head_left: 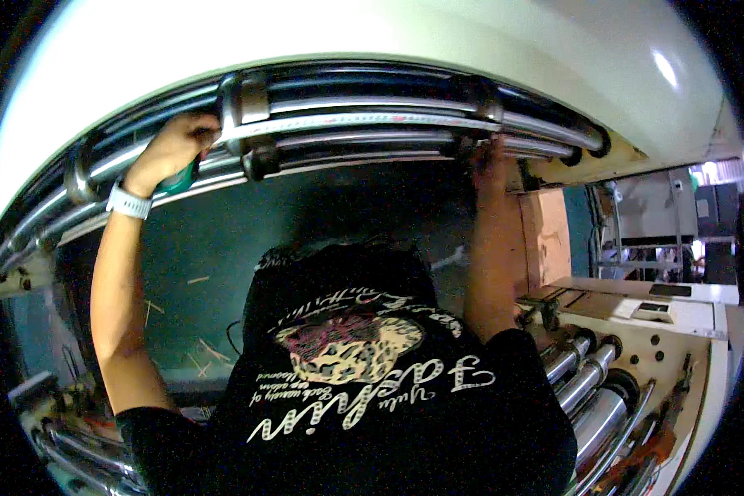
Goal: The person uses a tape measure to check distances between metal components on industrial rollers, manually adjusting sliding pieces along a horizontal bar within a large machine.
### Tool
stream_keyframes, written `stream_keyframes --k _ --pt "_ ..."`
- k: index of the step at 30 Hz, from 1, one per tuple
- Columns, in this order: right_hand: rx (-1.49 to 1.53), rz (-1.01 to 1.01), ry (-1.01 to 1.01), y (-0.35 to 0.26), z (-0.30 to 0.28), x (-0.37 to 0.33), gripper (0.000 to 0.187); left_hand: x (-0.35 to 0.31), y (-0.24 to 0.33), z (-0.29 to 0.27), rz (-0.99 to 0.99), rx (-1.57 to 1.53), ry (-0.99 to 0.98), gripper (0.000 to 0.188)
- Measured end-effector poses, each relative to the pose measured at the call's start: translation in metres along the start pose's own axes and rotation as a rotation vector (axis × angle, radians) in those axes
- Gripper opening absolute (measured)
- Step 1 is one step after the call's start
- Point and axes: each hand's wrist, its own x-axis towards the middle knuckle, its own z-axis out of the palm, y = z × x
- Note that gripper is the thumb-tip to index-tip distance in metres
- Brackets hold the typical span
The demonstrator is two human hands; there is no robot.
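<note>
A pale tape measure point(364, 122) is stretched out along metal shafts between my two hands. At its left end my left hand point(182, 142) is closed around it, and part of a green case point(178, 179) shows under the palm. My right hand point(489, 161), dim and partly blurred, has its fingers bent at the tape's right end, by a dark collar point(489, 99). The fingertips there are hard to make out. Behind the tape run several shiny shafts point(347, 105), with a metal collar point(244, 99) close to my left hand.
A white machine cover point(347, 33) curves above the shafts. Below lies a dark green floor point(190, 240) with scattered thin strips. To the right stand a cardboard box point(546, 236) and another machine with rollers point(599, 422). More rollers point(83, 463) sit at the lower left.
</note>
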Motion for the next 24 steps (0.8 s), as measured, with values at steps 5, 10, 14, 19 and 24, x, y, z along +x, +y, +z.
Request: stream_keyframes --k 5,10,14,19,24 --pt "0.006 0.111 -0.112 0.007 -0.022 0.019 0.044 0.012 -0.012 0.003 -0.021 -0.075 -0.045 0.015" --pt "0.098 0.194 -0.298 0.01 -0.029 0.027 0.048 0.009 -0.002 0.001 -0.042 -0.029 -0.026 0.014" --pt "0.05 0.168 -0.149 0.011 -0.016 0.022 0.048 0.007 -0.002 0.001 -0.039 -0.07 -0.017 0.014" --pt "0.007 0.163 0.025 0.008 -0.008 0.016 0.049 0.008 -0.005 0.001 -0.05 -0.059 -0.027 0.015" --pt "0.011 0.185 -0.042 0.015 -0.026 0.025 0.053 0.006 0.007 0.001 -0.043 -0.04 -0.021 0.014"
